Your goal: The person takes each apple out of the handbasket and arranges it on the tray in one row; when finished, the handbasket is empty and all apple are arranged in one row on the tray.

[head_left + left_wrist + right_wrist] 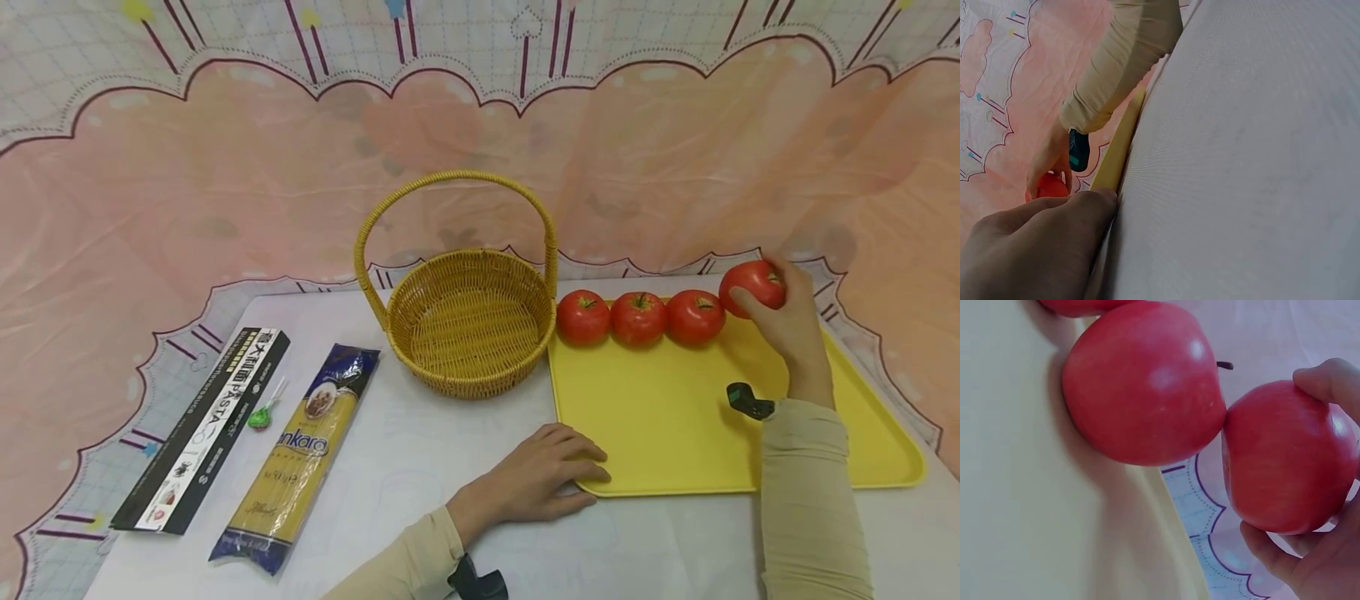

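Observation:
My right hand [783,312] grips a red apple [752,287] above the far right part of the yellow tray [652,417]. In the right wrist view, fingers and thumb wrap this held apple [1291,462], its side right against a neighbouring apple [1144,384]. Along the tray's far edge sit three more apples: a left one [582,317], a middle one [638,318] and a right one [695,317]. At the tray's near left corner lies my left hand [540,471], palm down, fingers loosely extended on the rim.
A wicker basket [480,379] with a tall handle stands left of the tray, nothing inside it. Farther left lie a bag of spaghetti [300,458], a green lollipop [260,417] and a black-and-white pasta box [202,429]. Patterned cloth [480,133] hangs behind the table.

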Demonstrator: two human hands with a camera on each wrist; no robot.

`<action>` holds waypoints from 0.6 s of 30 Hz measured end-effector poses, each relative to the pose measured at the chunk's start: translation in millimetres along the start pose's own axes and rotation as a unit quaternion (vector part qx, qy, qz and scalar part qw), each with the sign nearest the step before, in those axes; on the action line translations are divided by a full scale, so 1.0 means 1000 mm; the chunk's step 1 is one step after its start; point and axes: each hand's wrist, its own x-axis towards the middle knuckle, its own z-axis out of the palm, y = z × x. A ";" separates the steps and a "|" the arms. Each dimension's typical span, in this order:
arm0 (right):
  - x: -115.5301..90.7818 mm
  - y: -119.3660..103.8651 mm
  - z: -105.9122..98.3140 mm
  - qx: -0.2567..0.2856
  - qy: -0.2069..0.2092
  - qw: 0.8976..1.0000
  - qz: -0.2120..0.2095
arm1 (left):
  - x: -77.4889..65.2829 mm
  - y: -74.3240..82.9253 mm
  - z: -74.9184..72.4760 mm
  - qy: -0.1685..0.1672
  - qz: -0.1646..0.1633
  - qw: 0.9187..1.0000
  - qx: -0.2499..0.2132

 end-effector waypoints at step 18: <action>0.006 0.025 0.002 -0.036 -0.043 0.998 0.015 | 0.000 0.000 -0.001 -0.005 0.000 1.000 0.006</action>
